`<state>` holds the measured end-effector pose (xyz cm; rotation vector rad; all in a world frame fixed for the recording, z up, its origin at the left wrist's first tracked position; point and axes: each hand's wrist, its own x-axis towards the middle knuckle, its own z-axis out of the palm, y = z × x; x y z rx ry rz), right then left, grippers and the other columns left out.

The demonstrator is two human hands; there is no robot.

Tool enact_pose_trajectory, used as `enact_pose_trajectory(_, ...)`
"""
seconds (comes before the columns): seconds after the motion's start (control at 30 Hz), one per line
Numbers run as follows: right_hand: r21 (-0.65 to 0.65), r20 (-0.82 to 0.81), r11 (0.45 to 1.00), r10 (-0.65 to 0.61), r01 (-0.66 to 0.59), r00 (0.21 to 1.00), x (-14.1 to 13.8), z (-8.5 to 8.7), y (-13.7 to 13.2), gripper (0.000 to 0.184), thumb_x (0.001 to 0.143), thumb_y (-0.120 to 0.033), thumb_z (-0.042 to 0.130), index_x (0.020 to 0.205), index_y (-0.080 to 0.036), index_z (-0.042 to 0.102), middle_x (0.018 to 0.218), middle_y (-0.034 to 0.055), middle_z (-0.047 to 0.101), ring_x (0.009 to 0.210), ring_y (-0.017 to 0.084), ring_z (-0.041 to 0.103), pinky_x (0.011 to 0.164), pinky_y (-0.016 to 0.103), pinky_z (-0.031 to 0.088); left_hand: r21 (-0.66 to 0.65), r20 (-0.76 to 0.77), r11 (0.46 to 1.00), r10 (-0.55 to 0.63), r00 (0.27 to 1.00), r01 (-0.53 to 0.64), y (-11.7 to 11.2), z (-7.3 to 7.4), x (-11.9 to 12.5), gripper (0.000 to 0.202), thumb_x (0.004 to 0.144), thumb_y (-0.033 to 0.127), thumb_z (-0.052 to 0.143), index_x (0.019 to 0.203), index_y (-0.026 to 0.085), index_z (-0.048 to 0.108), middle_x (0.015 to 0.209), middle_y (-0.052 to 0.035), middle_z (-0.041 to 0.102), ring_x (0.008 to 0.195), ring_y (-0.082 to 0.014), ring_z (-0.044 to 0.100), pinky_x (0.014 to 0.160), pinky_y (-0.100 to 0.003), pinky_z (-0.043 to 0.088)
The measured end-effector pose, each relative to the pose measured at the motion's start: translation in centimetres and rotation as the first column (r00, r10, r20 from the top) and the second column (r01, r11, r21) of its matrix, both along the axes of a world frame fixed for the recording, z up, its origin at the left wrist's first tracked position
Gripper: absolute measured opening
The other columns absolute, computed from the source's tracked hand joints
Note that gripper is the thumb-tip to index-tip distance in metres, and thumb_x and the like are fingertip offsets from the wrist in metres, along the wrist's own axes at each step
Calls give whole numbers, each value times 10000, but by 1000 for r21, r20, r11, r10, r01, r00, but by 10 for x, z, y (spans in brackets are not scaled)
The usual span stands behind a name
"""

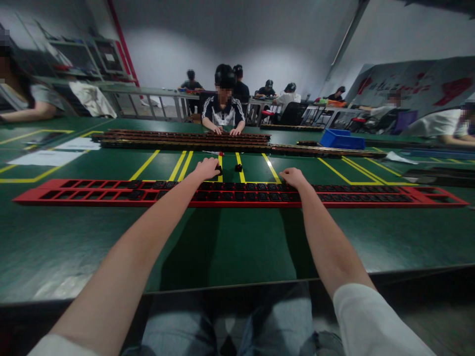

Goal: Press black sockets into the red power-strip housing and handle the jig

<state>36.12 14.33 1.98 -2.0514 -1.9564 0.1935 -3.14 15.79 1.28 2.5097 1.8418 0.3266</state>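
A long red frame (252, 203) lies flat on the green table (237, 247), in front of the person. Its long side runs from left to right, across the view, and its 2 narrow ends point out to the sides. It has 2 rows of holes. Black squares (262, 196) sit in the holes from the middle to the right. Near the left end, green shows through most of the holes.

The left hand (207, 169) is just past the far edge of the frame. Its fingers bend down by a small black piece (219, 171), but I cannot tell if they grip it. The right hand (292, 177) is over the far edge, farther right. Its fingers are curled in, and I cannot tell if they hold anything. Both arms reach over the frame and hide bits of it.

Another black piece (238, 168) sits on the table between the 2 hands, near yellow lines. Farther back, long brown bars (185, 142) lie side to side, about the same way as the frame. A co-worker (223, 111) has 2 hands at them. A blue bin (342, 140) stands behind the bars, to the right. White papers (46, 158) lie at the left.
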Motion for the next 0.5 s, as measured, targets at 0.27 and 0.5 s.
enact_pose_trajectory(0.27,10,3,1000,-18,18,1000,-2,0,1,319,946,-312,595,1067,-85,784,919,156,743,834,205,665,785,262,474,10,-19,997,-75,997,75,-16,4,-41,233,832,250,626,1052,183,667,1120,-102,701,1051,-268,615,953,-373,470)
enact_pose_trajectory(0.5,1,13,1000,-25,25,1000,-3,1,1,326,955,-327,584,1064,-93,784,948,147,745,845,216,664,789,273,484,23,47,999,23,999,-24,-43,3,-88,227,819,303,637,987,157,680,1021,-115,727,955,-267,658,857,-351,498)
